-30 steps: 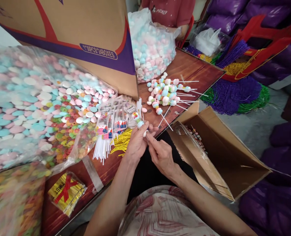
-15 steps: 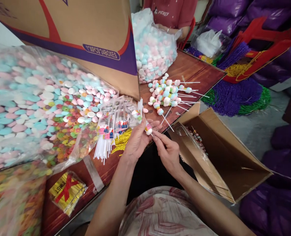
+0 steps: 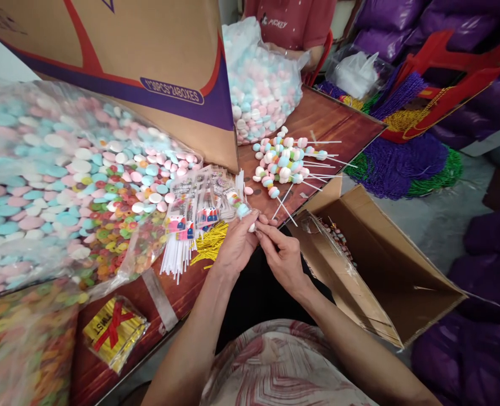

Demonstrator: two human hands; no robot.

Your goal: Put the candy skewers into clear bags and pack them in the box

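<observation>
Just over the table's near edge, my left hand [image 3: 236, 243] is closed around a marshmallow candy skewer [image 3: 242, 210] with white, blue and pink pieces. My right hand [image 3: 280, 251] meets it from the right, fingertips pinched at the skewer's lower end. Fingers cover much of that end, and I cannot tell whether a clear wrapper is around the candy. Left of my hands lie printed clear bags [image 3: 199, 197], white sticks [image 3: 176, 256] and gold twist ties [image 3: 211, 245]. Beyond them is a pile of candy skewers [image 3: 281, 160], sticks pointing mostly right.
Large bags of marshmallows [image 3: 34, 169] and gummy rings [image 3: 25, 344] cover the left side. A tall carton [image 3: 148, 67] stands behind. At right sits an open cardboard box [image 3: 385, 270] below the table. A person in a red shirt [image 3: 292, 22] is across the table.
My fingers have come together at the lower end of the skewer, and my left fingers, spread before, are now curled in. The skewer's blue piece shows more plainly.
</observation>
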